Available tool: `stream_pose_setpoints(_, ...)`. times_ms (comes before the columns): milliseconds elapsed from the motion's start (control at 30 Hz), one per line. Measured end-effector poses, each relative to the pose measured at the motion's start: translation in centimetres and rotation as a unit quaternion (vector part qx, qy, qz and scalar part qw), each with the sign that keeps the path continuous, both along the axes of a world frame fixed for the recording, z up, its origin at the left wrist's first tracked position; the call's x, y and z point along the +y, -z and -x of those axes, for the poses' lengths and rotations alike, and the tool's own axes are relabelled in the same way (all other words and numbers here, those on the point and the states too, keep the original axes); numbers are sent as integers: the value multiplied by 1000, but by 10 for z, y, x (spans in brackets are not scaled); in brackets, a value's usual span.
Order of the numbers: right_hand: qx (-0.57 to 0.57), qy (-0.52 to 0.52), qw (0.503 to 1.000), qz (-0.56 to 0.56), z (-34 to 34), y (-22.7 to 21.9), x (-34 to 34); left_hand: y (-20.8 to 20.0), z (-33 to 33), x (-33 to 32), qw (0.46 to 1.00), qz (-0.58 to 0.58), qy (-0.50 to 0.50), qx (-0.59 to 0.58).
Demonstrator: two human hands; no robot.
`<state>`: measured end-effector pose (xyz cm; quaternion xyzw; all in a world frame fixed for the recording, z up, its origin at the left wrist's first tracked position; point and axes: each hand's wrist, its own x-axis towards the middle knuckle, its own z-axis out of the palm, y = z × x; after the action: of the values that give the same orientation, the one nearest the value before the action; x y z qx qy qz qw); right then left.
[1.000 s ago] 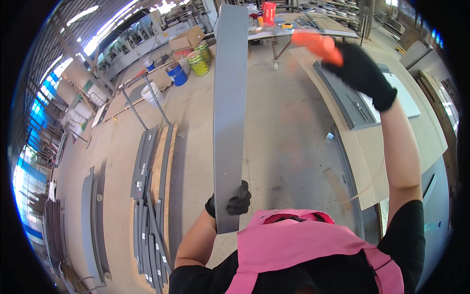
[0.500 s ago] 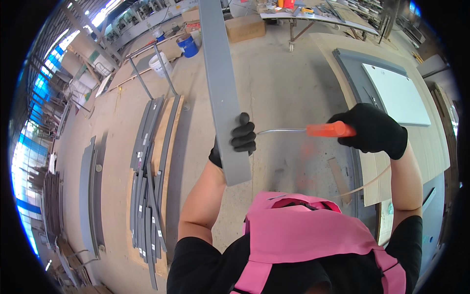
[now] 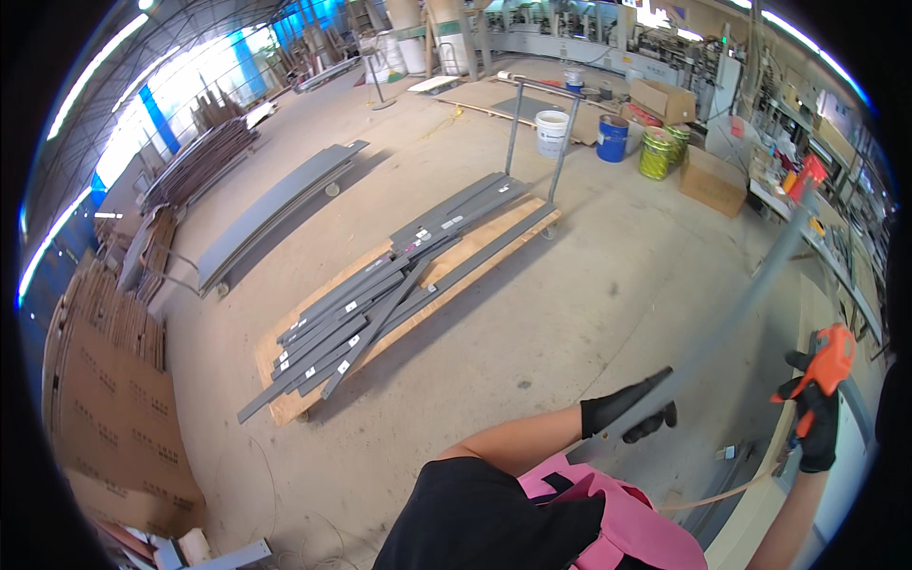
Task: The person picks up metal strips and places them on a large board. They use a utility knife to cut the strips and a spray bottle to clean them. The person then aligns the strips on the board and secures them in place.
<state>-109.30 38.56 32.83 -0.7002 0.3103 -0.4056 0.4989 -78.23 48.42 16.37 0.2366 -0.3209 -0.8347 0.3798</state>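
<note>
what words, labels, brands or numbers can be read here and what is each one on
No text is clear enough to quote.
Brown cardboard: rows of print, too small to read.
White labels on the grey strips: too small to read.
White bucket: blue print, too blurred to read.
Long pale machine at the back: print too small to read.
Grey board in the left hand, orange tool in the right hand: none readable.

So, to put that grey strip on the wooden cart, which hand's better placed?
Probably the left hand: it holds the grey strip and is nearer the wooden cart. The right hand holds an orange tool.
</note>
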Motion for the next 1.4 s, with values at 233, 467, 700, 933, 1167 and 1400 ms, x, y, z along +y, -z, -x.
stream_pose_setpoints(233,-174,-150,972,-53,-42,14,-8,-30,3,21,993,-31,68,94)
stream_pose_setpoints(467,-153,-101,976,-115,-39,22,-19,-24,9,30,992,-46,67,92)
stream_pose_setpoints(700,-236,-162,952,-113,-33,26,-16,-28,1,26,993,64,97,-13)
stream_pose_setpoints(933,-219,-58,964,-139,-35,23,-2,-32,-8,11,897,294,-52,-327)
stream_pose_setpoints(1167,-204,77,976,-22,10,5,-7,-6,-35,13,858,248,-151,-423)
stream_pose_setpoints(1400,261,126,931,223,52,28,14,-2,-54,4,825,222,-174,-489)
